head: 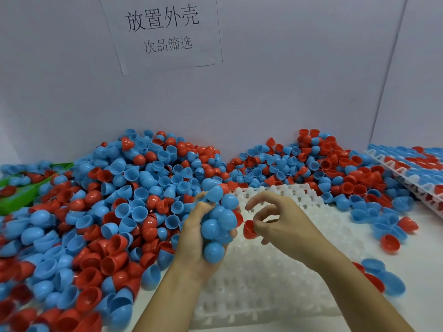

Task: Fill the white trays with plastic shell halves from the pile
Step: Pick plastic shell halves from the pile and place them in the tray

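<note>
At the far left a green tray (14, 200) lies on the tabletop (426, 259), half buried in shells. Beside it spreads the pile (107, 212) of red and blue plastic shell halves, banked against the grey back wall (263, 104) and running across to the right. A paper sign (163, 32) with printed characters hangs on that wall above the pile.

Near the middle, the left hand (194, 238) is raised above the near edge of the pile, its grip curled around a clutch of blue shell halves (219, 221), several stacked against the palm and fingers. Just to its right, the right hand (285, 226) pinches a single red shell half (249, 229) between thumb and fingertip, its other fingers bent and spread above; the red piece sits close beside the blue clutch.

Both hands hover over a white tray (275, 283) whose pockets in view hold no shells. Loose shell halves lie on the tabletop to the right of it. At the far right, filled white trays (407, 173) stand stacked, their pockets holding blue and red halves.
</note>
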